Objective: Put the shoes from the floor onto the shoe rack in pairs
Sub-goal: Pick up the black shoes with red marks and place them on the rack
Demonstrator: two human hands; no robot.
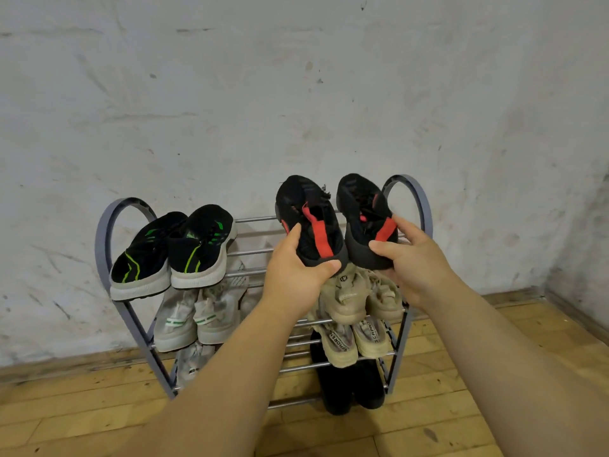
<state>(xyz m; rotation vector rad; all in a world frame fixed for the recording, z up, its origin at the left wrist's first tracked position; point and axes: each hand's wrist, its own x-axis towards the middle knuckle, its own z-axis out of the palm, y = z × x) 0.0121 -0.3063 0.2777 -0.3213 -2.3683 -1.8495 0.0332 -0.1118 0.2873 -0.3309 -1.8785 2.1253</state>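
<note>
Currently in hand: a pair of black knit trainers with red heel straps, one shoe per hand. The left hand point(293, 272) is curled round the heel of the left-side trainer point(309, 219), and the right hand point(418, 262) round the heel of the right-side trainer point(362, 209). Both shoes lie straight ahead, toes to the wall and heels to the person, side by side over the right half of the grey metal shoe rack point(102, 239), top tier. Both arms are stretched forward. Whether the soles touch the bars cannot be told. The left half holds a black-and-green pair point(171, 249).
</note>
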